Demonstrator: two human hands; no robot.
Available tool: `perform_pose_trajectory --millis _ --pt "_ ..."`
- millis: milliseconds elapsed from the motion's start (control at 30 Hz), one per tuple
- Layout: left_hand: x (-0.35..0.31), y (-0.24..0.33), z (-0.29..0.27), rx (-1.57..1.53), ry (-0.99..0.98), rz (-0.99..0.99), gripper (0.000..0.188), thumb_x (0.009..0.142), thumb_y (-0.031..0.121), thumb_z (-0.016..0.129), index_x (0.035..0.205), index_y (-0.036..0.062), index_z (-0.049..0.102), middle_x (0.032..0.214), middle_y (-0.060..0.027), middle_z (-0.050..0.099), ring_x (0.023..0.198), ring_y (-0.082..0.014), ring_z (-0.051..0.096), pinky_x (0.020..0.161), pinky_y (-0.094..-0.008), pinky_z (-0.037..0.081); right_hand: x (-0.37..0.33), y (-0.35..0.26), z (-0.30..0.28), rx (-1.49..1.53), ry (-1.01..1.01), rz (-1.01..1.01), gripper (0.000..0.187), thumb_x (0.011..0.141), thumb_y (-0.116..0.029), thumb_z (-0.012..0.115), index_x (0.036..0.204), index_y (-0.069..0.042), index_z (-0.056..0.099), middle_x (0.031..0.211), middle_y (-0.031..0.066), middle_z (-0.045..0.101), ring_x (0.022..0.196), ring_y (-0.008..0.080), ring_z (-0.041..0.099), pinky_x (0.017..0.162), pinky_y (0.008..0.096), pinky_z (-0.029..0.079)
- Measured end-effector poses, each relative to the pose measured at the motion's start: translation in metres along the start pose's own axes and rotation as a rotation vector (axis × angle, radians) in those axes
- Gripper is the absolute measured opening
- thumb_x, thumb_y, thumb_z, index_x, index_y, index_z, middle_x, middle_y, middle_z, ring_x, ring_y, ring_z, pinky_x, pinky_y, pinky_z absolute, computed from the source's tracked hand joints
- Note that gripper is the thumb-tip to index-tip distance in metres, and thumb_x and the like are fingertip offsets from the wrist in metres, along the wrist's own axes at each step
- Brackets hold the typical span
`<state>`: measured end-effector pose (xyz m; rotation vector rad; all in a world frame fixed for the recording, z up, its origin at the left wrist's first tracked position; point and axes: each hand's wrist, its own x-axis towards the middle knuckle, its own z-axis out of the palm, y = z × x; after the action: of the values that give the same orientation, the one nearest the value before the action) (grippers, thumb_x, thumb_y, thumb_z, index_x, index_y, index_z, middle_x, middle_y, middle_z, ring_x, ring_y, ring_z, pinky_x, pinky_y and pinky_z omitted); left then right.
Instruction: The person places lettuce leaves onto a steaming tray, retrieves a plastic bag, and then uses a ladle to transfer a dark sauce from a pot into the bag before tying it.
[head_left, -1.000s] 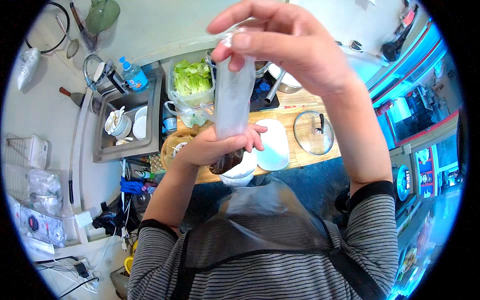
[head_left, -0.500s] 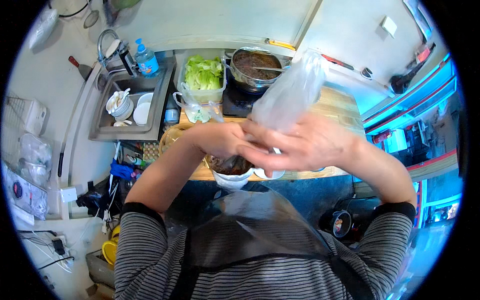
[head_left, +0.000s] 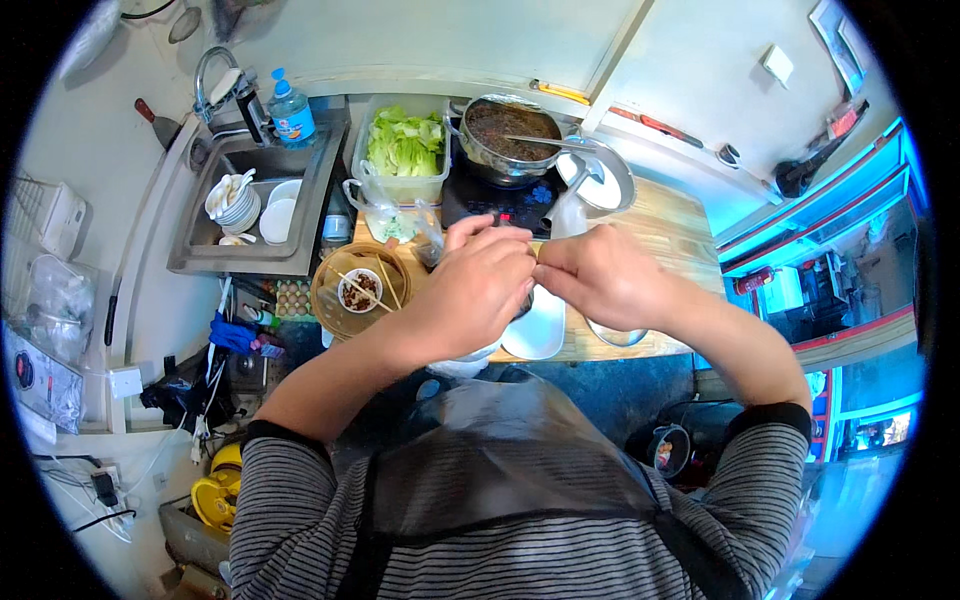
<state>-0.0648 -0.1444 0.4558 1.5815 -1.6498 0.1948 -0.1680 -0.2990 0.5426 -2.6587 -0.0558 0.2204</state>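
My hands meet over the front of the wooden worktop, fingers curled in and closed around a translucent plastic bag. Thumb and fingers of my right hand (head_left: 608,275) pinch it, and a narrow twisted length of the plastic bag (head_left: 570,217) sticks up beyond that hand. My left hand (head_left: 478,285) is bunched against the right one; most of what lies inside its grip is hidden. Below my left hand shows the white rim of a container (head_left: 470,362), otherwise covered. Beside it lies a white rectangular dish (head_left: 537,328).
A bamboo basket (head_left: 325,300) holds a small bowl (head_left: 358,290) and chopsticks. Behind stand a tub of lettuce (head_left: 405,145), a pot of dark sauce (head_left: 512,128) on a cooktop, and a steel pan (head_left: 625,180). At left, the sink (head_left: 300,240) contains stacked dishes.
The bag, puffed up large above my hands before, is now drawn down to a narrow twist. My left hand has turned and curled; the steel pan and bamboo basket have come into view.
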Motion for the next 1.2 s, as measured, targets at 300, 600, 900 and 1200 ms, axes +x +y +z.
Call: perform_pose_trajectory --millis 300,600,900,1200 --pt "-0.010 -0.015 -0.006 -0.155 0.070 -0.078 0.012 0.074 0.008 0.063 0.087 0.0056 0.062 0.094 -0.0076 0.062 0.100 -0.0207 0.060 0.092 -0.0388 0.037 -0.028 0.006 0.041 1.810 -0.309 0.170 0.040 0.095 -0.034 0.043 0.114 0.000 0.055 0.096 0.0140 0.065 0.043 0.0127 0.054 0.035 0.0227 0.041" --pt "-0.008 -0.007 -0.026 -1.313 -0.426 -0.403 0.015 0.086 0.002 0.053 0.093 -0.0040 0.065 0.092 -0.0083 0.067 0.089 -0.0129 0.061 0.081 -0.0251 0.046 -0.013 -0.014 0.000 -0.659 0.335 -0.735 0.035 0.071 -0.019 0.062 0.104 -0.008 0.059 0.094 0.0051 0.057 0.070 0.0158 0.053 0.062 0.0268 0.045" --pt "-0.033 0.004 -0.028 0.058 -0.170 -0.189 0.043 0.085 0.026 0.059 0.119 0.0010 0.052 0.112 -0.0162 0.057 0.116 -0.0327 0.048 0.106 -0.0486 0.021 0.032 0.017 0.007 -0.566 0.120 -0.491 0.009 0.073 -0.015 0.060 0.076 -0.008 0.057 0.071 0.0062 0.055 0.069 0.0254 0.060 0.063 0.0369 0.048" --pt "-0.077 0.004 0.046 -2.275 -0.108 -0.831 0.056 0.096 0.033 0.037 0.137 -0.0056 0.032 0.135 -0.0213 0.044 0.123 -0.0321 0.047 0.103 -0.0407 0.038 0.035 -0.010 -0.006 -0.658 0.164 -0.552 0.007 0.068 -0.011 0.058 0.070 -0.008 0.053 0.071 0.0058 0.052 0.072 0.0226 0.058 0.063 0.0340 0.048"
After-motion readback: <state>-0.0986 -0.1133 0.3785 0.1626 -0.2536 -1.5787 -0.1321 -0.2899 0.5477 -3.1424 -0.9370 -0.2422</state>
